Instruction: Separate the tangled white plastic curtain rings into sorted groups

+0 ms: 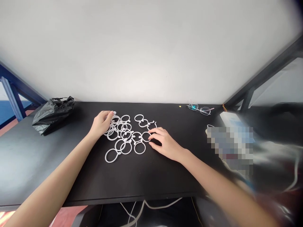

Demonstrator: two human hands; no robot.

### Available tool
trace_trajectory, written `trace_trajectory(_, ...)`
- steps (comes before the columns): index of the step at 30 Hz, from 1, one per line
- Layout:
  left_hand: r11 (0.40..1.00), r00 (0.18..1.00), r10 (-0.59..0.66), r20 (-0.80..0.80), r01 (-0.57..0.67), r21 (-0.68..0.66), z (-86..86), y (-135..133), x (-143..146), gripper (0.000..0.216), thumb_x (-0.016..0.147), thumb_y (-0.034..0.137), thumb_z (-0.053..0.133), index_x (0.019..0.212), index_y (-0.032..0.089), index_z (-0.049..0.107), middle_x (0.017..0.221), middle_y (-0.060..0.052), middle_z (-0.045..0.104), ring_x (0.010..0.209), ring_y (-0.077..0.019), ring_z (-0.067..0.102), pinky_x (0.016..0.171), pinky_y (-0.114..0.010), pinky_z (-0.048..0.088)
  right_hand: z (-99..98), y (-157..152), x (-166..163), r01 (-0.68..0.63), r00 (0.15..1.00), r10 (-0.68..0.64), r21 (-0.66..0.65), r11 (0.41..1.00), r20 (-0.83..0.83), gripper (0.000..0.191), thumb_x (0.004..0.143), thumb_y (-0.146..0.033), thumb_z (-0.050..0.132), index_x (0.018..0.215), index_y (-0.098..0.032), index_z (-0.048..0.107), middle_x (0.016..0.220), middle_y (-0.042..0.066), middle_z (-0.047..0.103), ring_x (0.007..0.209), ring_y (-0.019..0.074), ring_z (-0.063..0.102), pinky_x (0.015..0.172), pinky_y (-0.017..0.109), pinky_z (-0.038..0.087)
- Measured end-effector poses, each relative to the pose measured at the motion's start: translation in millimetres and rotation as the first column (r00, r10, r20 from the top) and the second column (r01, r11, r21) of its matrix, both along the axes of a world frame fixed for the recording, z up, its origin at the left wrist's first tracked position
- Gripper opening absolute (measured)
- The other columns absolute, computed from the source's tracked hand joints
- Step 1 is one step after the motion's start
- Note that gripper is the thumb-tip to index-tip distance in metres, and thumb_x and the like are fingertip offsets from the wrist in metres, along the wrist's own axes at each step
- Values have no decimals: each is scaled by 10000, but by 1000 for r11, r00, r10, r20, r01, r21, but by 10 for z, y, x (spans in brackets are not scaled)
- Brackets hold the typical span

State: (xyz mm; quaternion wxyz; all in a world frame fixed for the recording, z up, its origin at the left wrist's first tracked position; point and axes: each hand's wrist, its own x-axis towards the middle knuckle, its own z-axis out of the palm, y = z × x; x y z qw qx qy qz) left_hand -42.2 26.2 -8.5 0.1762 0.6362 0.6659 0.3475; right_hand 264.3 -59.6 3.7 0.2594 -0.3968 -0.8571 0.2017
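Note:
Many white curtain rings (127,136), each with a small knob, lie overlapping in a loose pile on the black table (156,176). At the upper left of the pile is my left hand (102,123), its fingers closed together on a ring whose small white knob (115,113) shows beside the fingertips. My right hand (167,144) rests at the right side with fingers apart. Its fingertips touch or nearly touch the edge of one ring (142,136). The fingers partly cover rings at both sides.
A crumpled black plastic bag (55,113) sits at the back left. Round wire glasses (199,108) lie at the back right, near a white box (233,121) and a pixelated area. White cables (144,205) hang below the table's front edge. A pale wall stands behind.

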Motion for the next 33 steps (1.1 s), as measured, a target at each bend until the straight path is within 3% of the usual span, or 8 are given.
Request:
trace_trajectory(4,997,996,-70,52,72,-41,-1,-88,166,423,879,537,442,873,174,660,888,-56,680,856,-233,628,828,-327,469,9,21,7,17,999,-16,26,1000,-40,100,858,-96,614,853,-190,650,1080,76,668,1025,224,611,967,448,476)
trace_trajectory(7,989,986,-137,96,142,-45,5,-156,285,408,883,538,443,818,184,634,902,-47,671,876,-221,613,835,-307,449,19,43,29,22,998,-20,24,999,-62,151,832,-41,591,801,-182,633,999,57,666,969,203,624,952,411,473)
trace_trajectory(11,977,966,-192,175,205,-59,44,-241,404,414,904,536,410,752,189,578,969,-56,667,912,-221,598,837,-309,433,44,79,86,30,996,-33,-40,999,-81,196,816,-2,543,779,-181,613,909,36,634,854,168,618,819,320,501)
trace_trajectory(16,956,929,-238,282,275,-101,127,-375,560,387,925,515,403,765,199,557,896,-39,674,873,-219,603,800,-311,445,115,113,201,91,996,-92,-107,990,-4,205,760,19,523,767,-178,579,885,18,567,749,129,589,689,258,472)
trace_trajectory(23,883,823,-414,389,466,-47,151,-510,694,386,933,490,475,770,204,677,1177,-68,653,1153,-250,558,1001,-349,383,195,157,330,141,987,-121,-210,967,105,138,760,-71,559,811,-199,563,758,-16,591,703,131,568,650,251,451)
trace_trajectory(29,917,917,-369,150,333,220,287,-581,651,303,922,392,565,714,207,686,771,-28,625,839,-185,551,824,-320,417,246,153,300,252,964,-263,-172,952,-44,101,750,-107,610,782,-199,584,642,-49,557,535,86,469,537,220,398)
trace_trajectory(31,900,915,-394,84,366,238,331,-615,645,338,934,378,554,655,200,626,685,-11,620,761,-171,538,767,-306,414,248,129,250,277,943,-289,-92,956,-164,76,785,-126,619,776,-195,590,584,-62,500,483,74,408,507,217,380)
trace_trajectory(33,850,870,-492,-22,486,202,343,-642,649,346,944,377,544,656,194,601,665,2,634,701,-154,546,751,-305,405,220,97,180,221,942,-215,-5,975,-257,69,834,-129,602,801,-189,612,613,-43,525,499,80,440,510,219,399)
